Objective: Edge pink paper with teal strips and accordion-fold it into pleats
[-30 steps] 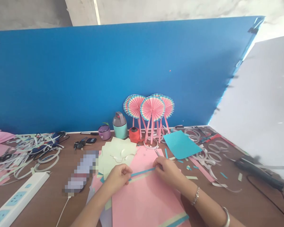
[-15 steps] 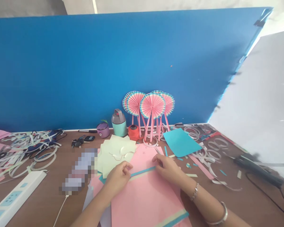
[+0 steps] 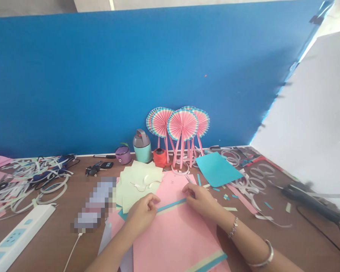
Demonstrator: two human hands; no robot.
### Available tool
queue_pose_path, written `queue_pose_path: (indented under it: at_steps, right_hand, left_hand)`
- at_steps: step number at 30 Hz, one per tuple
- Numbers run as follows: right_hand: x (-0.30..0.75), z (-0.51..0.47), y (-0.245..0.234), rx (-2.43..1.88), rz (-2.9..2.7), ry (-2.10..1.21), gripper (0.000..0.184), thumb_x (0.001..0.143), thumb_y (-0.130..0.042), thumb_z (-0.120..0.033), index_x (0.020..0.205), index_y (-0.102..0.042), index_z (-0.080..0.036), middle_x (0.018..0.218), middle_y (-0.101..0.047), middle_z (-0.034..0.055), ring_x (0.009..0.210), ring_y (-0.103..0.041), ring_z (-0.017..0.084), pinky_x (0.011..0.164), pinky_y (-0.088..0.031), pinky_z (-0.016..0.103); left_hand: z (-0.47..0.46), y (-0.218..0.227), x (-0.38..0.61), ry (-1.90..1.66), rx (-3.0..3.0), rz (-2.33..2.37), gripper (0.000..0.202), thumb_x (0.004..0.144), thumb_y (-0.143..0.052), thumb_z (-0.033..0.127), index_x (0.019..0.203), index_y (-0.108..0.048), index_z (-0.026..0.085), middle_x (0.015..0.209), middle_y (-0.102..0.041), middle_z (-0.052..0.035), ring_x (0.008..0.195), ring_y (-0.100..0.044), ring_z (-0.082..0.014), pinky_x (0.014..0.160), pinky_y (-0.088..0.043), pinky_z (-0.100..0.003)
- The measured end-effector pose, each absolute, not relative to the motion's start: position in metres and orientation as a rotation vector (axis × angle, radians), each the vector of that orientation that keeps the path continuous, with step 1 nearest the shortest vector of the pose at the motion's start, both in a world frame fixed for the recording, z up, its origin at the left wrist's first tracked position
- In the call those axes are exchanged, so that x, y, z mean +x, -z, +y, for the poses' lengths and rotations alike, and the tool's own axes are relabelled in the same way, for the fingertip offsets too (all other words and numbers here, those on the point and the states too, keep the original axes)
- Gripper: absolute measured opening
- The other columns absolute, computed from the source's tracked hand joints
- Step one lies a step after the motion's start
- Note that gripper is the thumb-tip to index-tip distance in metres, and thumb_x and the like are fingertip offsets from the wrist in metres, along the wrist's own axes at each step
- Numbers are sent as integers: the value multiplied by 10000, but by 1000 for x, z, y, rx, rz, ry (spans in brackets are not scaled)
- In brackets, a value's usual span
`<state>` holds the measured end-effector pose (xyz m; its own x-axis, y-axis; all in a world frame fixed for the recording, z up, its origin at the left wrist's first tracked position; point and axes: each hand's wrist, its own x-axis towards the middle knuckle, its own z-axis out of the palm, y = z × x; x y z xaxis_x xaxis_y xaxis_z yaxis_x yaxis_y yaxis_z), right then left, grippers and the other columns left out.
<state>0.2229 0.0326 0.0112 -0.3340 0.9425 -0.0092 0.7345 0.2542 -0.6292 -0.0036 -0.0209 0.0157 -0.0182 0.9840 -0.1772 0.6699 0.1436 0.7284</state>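
A large pink paper sheet (image 3: 172, 234) lies on the brown table in front of me. Across its upper part runs a thin blue paper strip (image 3: 171, 205) with a pale green strip under it. My left hand (image 3: 141, 212) is closed in a pinch on the strip's left end. At the strip's right end, my right hand (image 3: 200, 199) presses down with pinched fingers. A second blue and green strip (image 3: 208, 262) crosses the sheet's near corner.
Pale green sheets (image 3: 137, 183) lie behind the pink one. A teal sheet (image 3: 217, 170), pink paper fans (image 3: 181, 130), a teal bottle (image 3: 142, 145), orange spool (image 3: 159, 157), glue gun (image 3: 310, 200), power strip (image 3: 17, 234) and white paper scraps (image 3: 39, 181) surround them. A blue board stands behind.
Both hands stay on the blue strip's ends. The view has tilted slightly upward, so everything sits a little lower and nearer.
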Motion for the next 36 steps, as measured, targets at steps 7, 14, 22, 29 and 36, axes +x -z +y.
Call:
queue_pose_path:
  at_steps: [7,14,22,29,36]
  right_hand:
    - [225,33,-12,-1474,-2167,-781,278,691,-430,-78,882,-615,-160,758,-642,27,687,-566,163,619,-353,245]
    - [224,31,-14,-1376,-2151,-762,231,688,-407,-78,733,-615,-166,805,-634,45,757,-566,173,684,-374,260]
    - [222,32,-11,-1300,-2212,-704,156,702,-361,-89,637,-474,-175,710,-493,7,697,-488,147,650,-353,257]
    - [215,19,-31,-1331,-2126,-1072,135,760,-490,-225,780,-614,-175,730,-596,-5,675,-502,134,578,-350,231]
    - [210,19,-18,-1354,-1978,-1298,182,743,-601,-329,803,-697,-186,539,-513,-34,490,-394,90,453,-282,214]
  left_hand:
    - [-19,-8,-6,-577,1605,1761,281,720,-434,150,925,-610,226,744,-596,20,670,-555,-143,590,-365,-225]
    - [-15,-1,-12,-624,1517,1653,272,714,-477,224,914,-658,189,869,-662,-34,795,-596,-187,698,-418,-273]
    - [-15,-5,-12,-648,1506,1635,205,673,-499,253,772,-665,184,749,-664,-16,707,-578,-183,633,-393,-269]
    - [-15,-10,-10,-653,1499,1616,227,677,-479,247,795,-654,166,755,-662,-21,703,-575,-174,631,-390,-264]
    - [-16,-10,-10,-641,1499,1607,224,689,-480,234,808,-656,162,782,-676,-27,711,-585,-175,644,-397,-275]
